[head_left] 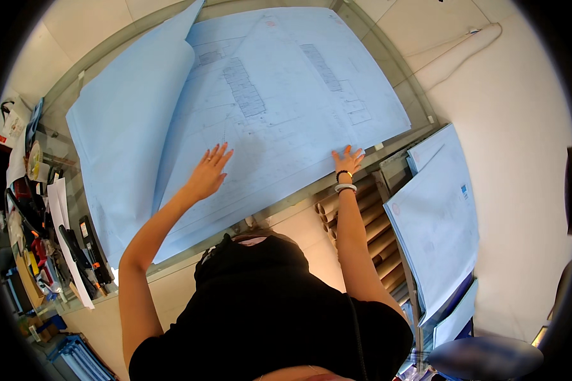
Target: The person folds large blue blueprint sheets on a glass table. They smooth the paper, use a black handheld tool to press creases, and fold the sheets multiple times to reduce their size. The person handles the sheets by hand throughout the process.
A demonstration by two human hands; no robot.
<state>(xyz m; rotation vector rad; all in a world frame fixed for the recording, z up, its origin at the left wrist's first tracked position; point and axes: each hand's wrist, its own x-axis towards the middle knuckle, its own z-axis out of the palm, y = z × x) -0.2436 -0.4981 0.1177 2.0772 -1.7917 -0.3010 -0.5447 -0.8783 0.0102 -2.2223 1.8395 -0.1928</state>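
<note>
Large blue drawing sheets lie stacked on a glass-topped table, with plans in dark lines and a small red round mark on the top one. At the left, a blue sheet is turned over, its edge curling up in a long fold. My left hand is open over the middle of the drawing, fingers stretched out; whether it touches the paper I cannot tell. Close to the near right edge of the stack, my right hand is open with fingers spread on the paper. Bracelets circle that wrist.
Brown cardboard tubes sit below the table at the right, beside another pile of blue sheets. Cutters, pens and other tools crowd the table's left end. Folded blue papers are stacked at lower left. A cable crosses the floor.
</note>
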